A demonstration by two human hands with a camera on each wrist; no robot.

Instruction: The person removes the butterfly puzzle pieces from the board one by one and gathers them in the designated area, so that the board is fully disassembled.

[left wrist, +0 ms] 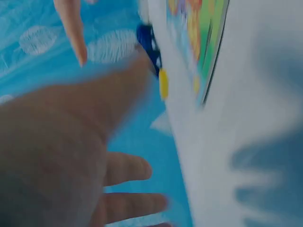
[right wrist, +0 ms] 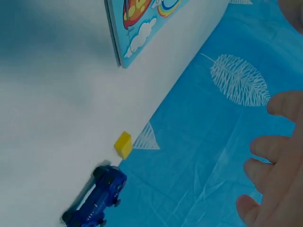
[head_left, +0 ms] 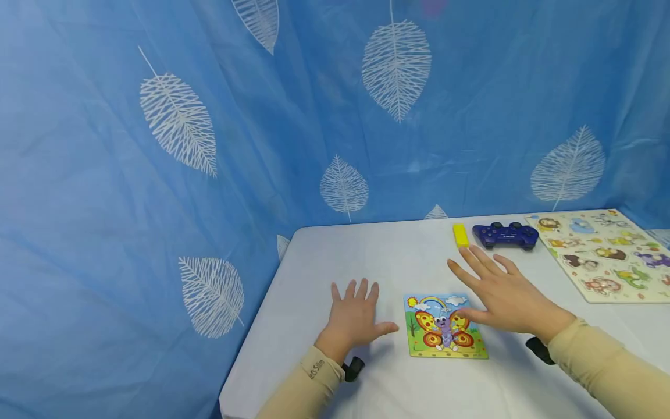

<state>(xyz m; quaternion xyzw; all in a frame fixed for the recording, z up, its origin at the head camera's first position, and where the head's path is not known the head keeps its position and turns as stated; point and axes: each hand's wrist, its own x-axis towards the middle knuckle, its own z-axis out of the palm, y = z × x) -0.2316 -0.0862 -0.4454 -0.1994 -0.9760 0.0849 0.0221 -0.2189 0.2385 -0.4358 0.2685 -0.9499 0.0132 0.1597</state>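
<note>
A small square butterfly puzzle [head_left: 445,334] lies flat on the white table. To its left, my left hand [head_left: 353,320] hovers with its fingers straight and spread, holding nothing. On the other side my right hand [head_left: 499,294] is raised, fingers spread, its thumb overlapping the puzzle's right edge in the head view. Nothing is in that hand either. Part of the puzzle [left wrist: 201,42] shows at the top of the left wrist view, where the left hand [left wrist: 71,137] is blurred. The puzzle's corner [right wrist: 137,38] also appears in the right wrist view, apart from the right hand's fingers [right wrist: 270,149].
A yellow block [head_left: 460,235] and a dark blue game controller [head_left: 505,235] sit near the table's back edge. At the right lies a larger board with animal pictures [head_left: 607,256]. A blue curtain [head_left: 293,116] with white leaf prints hangs behind and left of the table [head_left: 293,349].
</note>
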